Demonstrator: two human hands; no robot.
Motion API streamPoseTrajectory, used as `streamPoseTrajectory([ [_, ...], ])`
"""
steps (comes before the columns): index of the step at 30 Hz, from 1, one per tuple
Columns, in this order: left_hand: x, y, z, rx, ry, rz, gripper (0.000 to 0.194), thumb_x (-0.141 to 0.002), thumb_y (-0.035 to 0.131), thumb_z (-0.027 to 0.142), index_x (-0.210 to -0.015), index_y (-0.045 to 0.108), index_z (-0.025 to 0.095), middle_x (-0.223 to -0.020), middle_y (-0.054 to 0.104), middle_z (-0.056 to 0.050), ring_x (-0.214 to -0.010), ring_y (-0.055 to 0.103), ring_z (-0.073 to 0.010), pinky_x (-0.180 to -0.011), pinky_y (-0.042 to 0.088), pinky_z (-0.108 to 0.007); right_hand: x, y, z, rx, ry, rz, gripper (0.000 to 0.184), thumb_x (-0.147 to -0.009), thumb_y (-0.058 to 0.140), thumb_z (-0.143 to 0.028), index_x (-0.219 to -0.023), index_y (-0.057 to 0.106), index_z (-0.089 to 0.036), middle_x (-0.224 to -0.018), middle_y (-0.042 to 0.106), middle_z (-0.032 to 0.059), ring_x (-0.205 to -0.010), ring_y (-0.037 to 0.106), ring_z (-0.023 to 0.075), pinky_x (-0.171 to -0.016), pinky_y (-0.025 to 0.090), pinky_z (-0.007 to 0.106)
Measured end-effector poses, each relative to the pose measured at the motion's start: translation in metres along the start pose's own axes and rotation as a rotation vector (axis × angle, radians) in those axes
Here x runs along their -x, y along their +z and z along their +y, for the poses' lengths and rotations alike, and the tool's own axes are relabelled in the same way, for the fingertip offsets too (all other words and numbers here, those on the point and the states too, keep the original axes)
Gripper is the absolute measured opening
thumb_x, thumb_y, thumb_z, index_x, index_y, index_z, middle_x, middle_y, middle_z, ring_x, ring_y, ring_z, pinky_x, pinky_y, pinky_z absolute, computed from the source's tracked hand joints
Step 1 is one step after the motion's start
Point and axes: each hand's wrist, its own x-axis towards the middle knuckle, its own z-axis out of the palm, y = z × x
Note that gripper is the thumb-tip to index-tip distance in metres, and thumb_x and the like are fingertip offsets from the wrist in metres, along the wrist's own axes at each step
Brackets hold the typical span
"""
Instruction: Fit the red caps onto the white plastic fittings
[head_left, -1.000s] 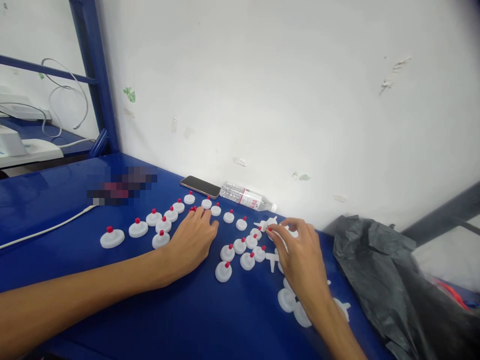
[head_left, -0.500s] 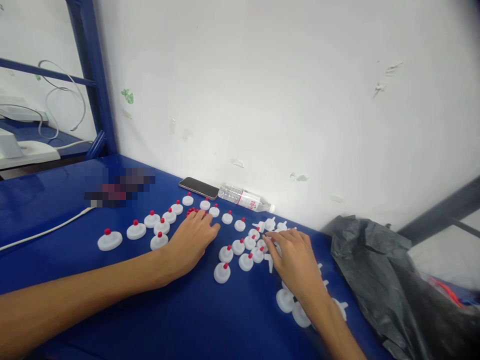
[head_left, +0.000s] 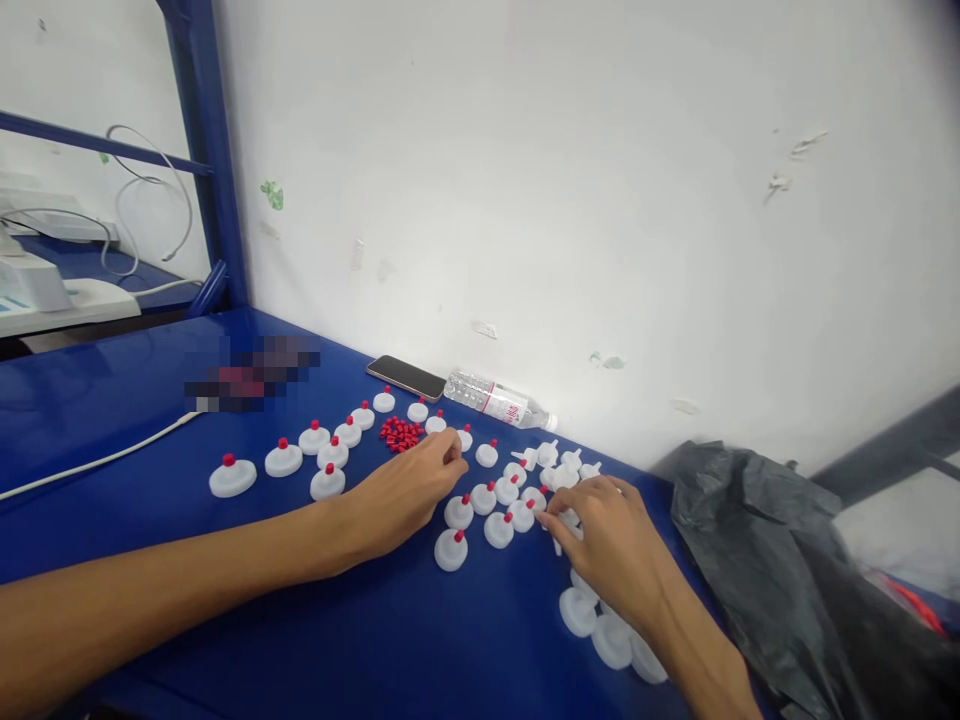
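Observation:
My left hand [head_left: 424, 477] is beside the pile of small red caps [head_left: 401, 434], just to its right. Its thumb and fingers are pinched together; whatever they grip is hidden. On the right, my right hand [head_left: 604, 525] is over the white nozzle lids, thumb and index finger closed near a red-tipped lid [head_left: 523, 515]. What lies between those fingertips I cannot make out. Several white lids with red caps, such as this front one [head_left: 451, 550], stand between my hands. Bare white lids [head_left: 578, 610] lie below my right wrist, partly covered by the arm.
More red-capped lids [head_left: 232, 477] stand on the blue table [head_left: 315, 640] at left. Along the wall lie a phone [head_left: 406, 378] and a plastic bottle [head_left: 499, 400] on its side. A white cable [head_left: 112, 459] crosses the left. A dark plastic bag [head_left: 757, 550] sits at right.
My left hand has moved right off the red cap pile, uncovering it, and its fingers have curled into a pinch. My right hand has come slightly down and toward me.

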Motion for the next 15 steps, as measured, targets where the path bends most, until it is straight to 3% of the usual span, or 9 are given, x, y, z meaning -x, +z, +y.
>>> streamPoseTrajectory([
  [3, 0.000, -0.004, 0.003, 0.037, 0.042, 0.001, 0.041, -0.077, 0.040, -0.012, -0.098, 0.057, 0.018, -0.106, 0.049, -0.005, -0.084, 0.052, -0.0156, -0.071, 0.048, -0.026, -0.001, -0.003, 0.000, -0.006, -0.025, 0.007, 0.015, -0.094, 0.061, -0.029, -0.081, 0.067, -0.025, -0.087, 0.074, 0.0017, -0.095, 0.066, 0.0279, -0.098, 0.040, 0.055],
  [6, 0.000, -0.009, 0.008, 0.083, 0.092, 0.047, 0.043, -0.077, 0.041, -0.012, -0.103, 0.058, 0.019, -0.108, 0.050, -0.005, -0.084, 0.053, -0.0147, -0.071, 0.049, -0.025, -0.003, -0.010, -0.003, -0.048, -0.016, 0.092, 0.020, -0.098, 0.053, -0.034, -0.083, 0.061, -0.024, -0.087, 0.072, 0.0013, -0.086, 0.066, 0.0248, -0.085, 0.045, 0.044],
  [10, 0.000, -0.014, 0.013, 0.196, 0.143, 0.139, 0.045, -0.085, 0.044, -0.006, -0.119, 0.055, 0.021, -0.114, 0.052, -0.007, -0.086, 0.056, -0.0137, -0.073, 0.052, -0.023, -0.003, -0.015, -0.013, -0.144, 0.065, 0.216, 0.031, -0.101, 0.046, -0.046, -0.079, 0.052, -0.025, -0.077, 0.067, -0.0011, -0.071, 0.062, 0.0204, -0.067, 0.042, 0.034],
  [15, 0.000, -0.016, 0.016, 0.272, 0.214, 0.202, 0.039, -0.093, 0.045, 0.003, -0.126, 0.053, 0.022, -0.107, 0.060, -0.005, -0.093, 0.060, -0.0152, -0.080, 0.053, -0.024, -0.002, -0.009, -0.030, -0.240, -0.025, 0.321, 0.034, -0.101, 0.047, -0.046, -0.076, 0.050, -0.024, -0.067, 0.061, -0.0041, -0.064, 0.058, 0.0169, -0.073, 0.041, 0.033],
])
